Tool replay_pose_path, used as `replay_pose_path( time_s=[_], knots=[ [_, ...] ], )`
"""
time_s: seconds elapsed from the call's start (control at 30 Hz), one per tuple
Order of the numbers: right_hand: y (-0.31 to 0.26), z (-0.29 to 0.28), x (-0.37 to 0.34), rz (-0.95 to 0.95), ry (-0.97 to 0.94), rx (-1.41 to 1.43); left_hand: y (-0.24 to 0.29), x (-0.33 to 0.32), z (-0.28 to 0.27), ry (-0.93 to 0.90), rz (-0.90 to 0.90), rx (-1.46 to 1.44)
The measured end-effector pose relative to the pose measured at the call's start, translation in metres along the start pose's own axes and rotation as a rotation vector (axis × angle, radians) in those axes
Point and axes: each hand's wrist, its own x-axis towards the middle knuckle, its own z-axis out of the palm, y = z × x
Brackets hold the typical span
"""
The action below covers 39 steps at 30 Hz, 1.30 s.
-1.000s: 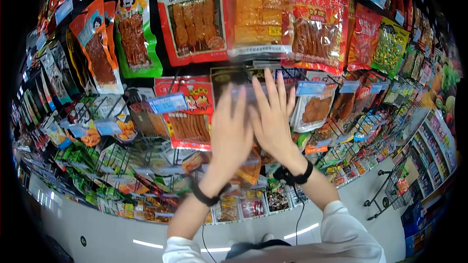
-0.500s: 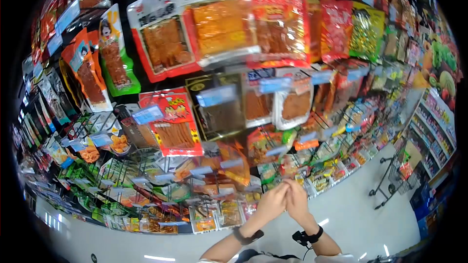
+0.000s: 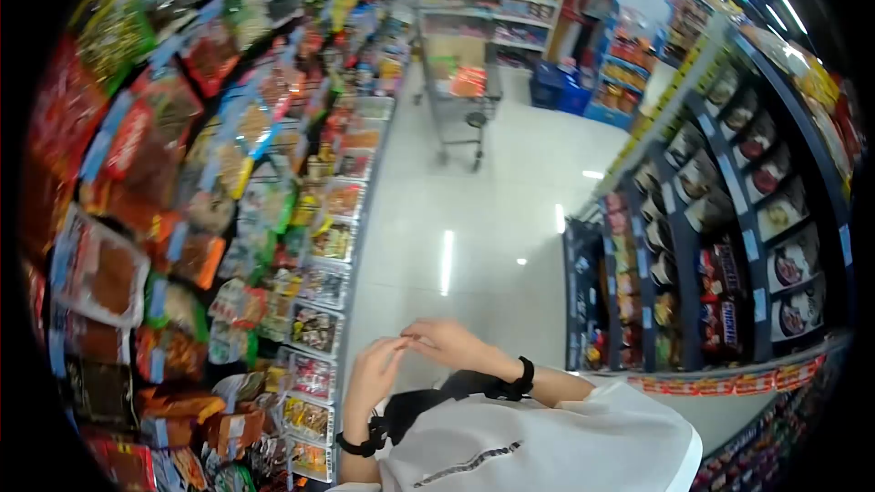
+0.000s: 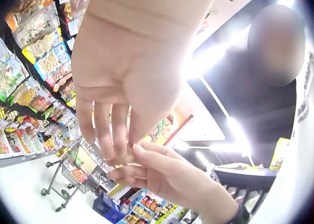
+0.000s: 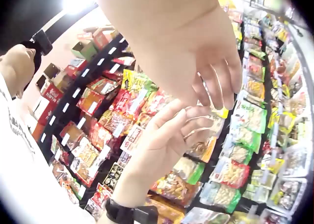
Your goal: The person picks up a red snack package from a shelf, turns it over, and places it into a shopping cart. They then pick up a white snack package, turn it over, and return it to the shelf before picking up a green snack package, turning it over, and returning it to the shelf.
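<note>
In the head view my left hand (image 3: 369, 375) and right hand (image 3: 453, 349) meet in front of my body, fingertips touching and the fingers loosely bent. Neither holds anything. Seen from the left wrist, the left hand (image 4: 127, 72) hangs fingers down over the fingers of the right hand (image 4: 179, 180). The right wrist view shows the right hand (image 5: 189, 52) with its fingers close to those of the left hand (image 5: 159, 143). Nearest to them stands the left shelf, with a row of trays of small packs (image 3: 314, 328) along its bottom.
Hanging snack packs (image 3: 105, 269) fill the left shelf. Ahead in the aisle is a shopping cart (image 3: 465, 87) holding a red item. A dark shelf of round-lidded goods and bags (image 3: 720, 296) lines the right side. Pale tiled floor (image 3: 474, 246) lies between.
The hands have come down from the hanging packs and drawn together by the body. My view has swung right, from facing the snack shelf to looking along the aisle.
</note>
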Motion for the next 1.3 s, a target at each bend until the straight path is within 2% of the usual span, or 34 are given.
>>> replay_pose_path(
  time_s=[0.2,0.4,0.53,0.77,1.0,1.17,1.3],
  knots=[
    [0.052,-0.044,-0.006,0.054,0.063,0.047,0.002,0.056,0.033,-0.03,-0.034,-0.023],
    [0.076,-0.069,0.028,0.085,0.08,0.096,-0.016,0.124,0.051,-0.05,-0.005,-0.036],
    [0.079,-0.108,0.063,0.227,0.08,0.003,-0.037,0.192,0.05,-0.129,0.018,-0.119],
    [0.105,-0.179,0.123,0.297,0.224,-0.098,-0.045,0.338,0.039,-0.272,0.26,-0.133],
    [0.135,-0.232,0.16,0.379,0.415,-0.219,-0.042,0.447,0.052,-0.445,0.383,-0.138],
    [0.197,-0.274,0.167,0.315,0.539,-0.279,-0.044,0.52,0.088,-0.621,0.322,-0.21],
    [0.228,-0.345,0.19,0.272,0.581,-0.242,-0.043,0.59,0.121,-0.693,0.217,-0.246]
  ],
)
